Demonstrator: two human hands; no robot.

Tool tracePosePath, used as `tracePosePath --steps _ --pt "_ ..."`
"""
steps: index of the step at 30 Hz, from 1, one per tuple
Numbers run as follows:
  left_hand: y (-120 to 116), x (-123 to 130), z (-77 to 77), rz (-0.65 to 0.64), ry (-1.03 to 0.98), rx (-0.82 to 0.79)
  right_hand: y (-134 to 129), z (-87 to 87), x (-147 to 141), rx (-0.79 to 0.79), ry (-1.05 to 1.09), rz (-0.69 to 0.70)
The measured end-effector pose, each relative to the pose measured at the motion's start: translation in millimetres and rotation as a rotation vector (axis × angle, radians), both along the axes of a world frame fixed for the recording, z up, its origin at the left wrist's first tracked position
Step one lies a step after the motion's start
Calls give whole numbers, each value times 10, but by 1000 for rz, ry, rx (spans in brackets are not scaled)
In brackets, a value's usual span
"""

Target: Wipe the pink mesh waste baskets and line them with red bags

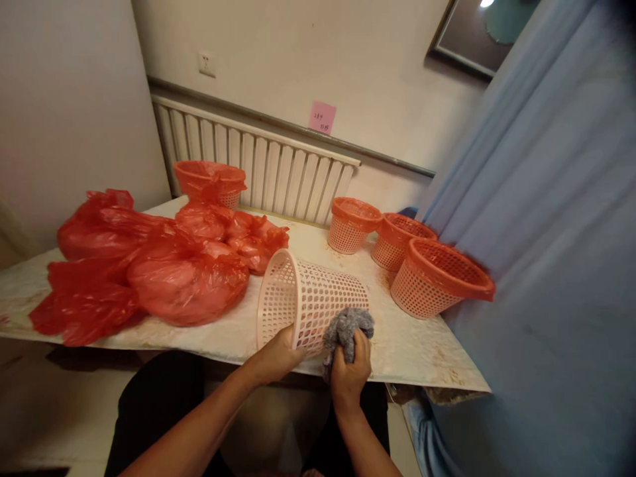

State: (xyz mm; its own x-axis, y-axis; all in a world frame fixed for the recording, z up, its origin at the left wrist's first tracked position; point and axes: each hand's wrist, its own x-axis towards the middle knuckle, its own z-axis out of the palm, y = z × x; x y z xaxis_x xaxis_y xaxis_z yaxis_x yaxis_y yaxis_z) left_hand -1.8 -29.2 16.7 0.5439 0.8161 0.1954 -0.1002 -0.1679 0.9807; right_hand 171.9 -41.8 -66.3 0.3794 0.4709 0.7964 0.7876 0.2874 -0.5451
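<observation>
A pale pink plastic wastebasket (332, 289) with holes in its wall lies tilted on its side at the table's front edge, its mouth facing left. My left hand (278, 358) grips its rim from below, the fingers partly hidden inside the mouth. In my right hand (352, 371) a bunched grey cloth (346, 329) is held against the lower outer wall, near the base. Left of the basket lie several filled red plastic bags (191, 281), bunched together.
Red-lined wastebaskets stand at the back right: one small (348, 233), one beside it (391, 250), one larger (422, 291). Another lined basket (229, 199) is at the back left. A radiator (263, 162) runs behind the table (397, 354); a blue curtain (556, 265) hangs right.
</observation>
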Motion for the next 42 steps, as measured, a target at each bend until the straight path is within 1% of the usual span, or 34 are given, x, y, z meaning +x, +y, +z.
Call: tracePosePath --steps 2,4,6,8,9,11,13,15,17,19,21,23,26,28,30,31,33,36,38,40,42 --pt "25 4 -44 -27 25 37 -67 185 -188 77 -76 142" --pt "49 22 -92 -27 96 114 -93 424 -329 145 -156 302" --pt "72 44 -130 -5 155 183 -65 646 -405 164 -213 417" --pt "89 57 -151 3 158 177 23 789 -399 135 -270 446" --pt "92 57 -155 -8 141 144 91 825 -361 109 -300 438" --pt "83 44 -146 -45 106 69 266 833 -210 49 -350 385" --pt "58 22 -123 -70 96 26 466 789 28 -23 -357 288" --pt "32 3 -99 -68 95 11 648 724 314 -93 -312 167" --pt "24 -7 -92 -63 81 7 768 653 591 -99 -258 76" --pt "39 -10 -108 -58 67 12 801 564 802 -92 -199 11" --pt "67 -11 -137 -50 60 8 750 438 910 -87 -104 -60" --pt "92 -10 -158 -40 47 -9 636 266 902 -87 35 -146" --pt "110 4 -145 -39 31 -25 409 -20 697 -94 202 -229" --pt "122 24 -115 -42 28 -21 262 -152 473 -87 218 -197" --pt "143 49 -95 -57 31 -12 140 -182 226 -63 173 -116" --pt "157 59 -95 -60 32 -5 93 -154 107 -42 141 -68" --pt "187 71 -125 -55 43 14 29 -23 -106 8 63 45" --pt "212 59 -224 -37 97 64 9 276 -333 92 -72 249" --pt "208 37 -298 -37 148 97 44 482 -419 132 -134 353" --pt "189 14 -362 -39 192 112 112 669 -458 143 -152 398" --pt "162 -9 -414 -69 219 114 198 835 -464 122 -151 406"
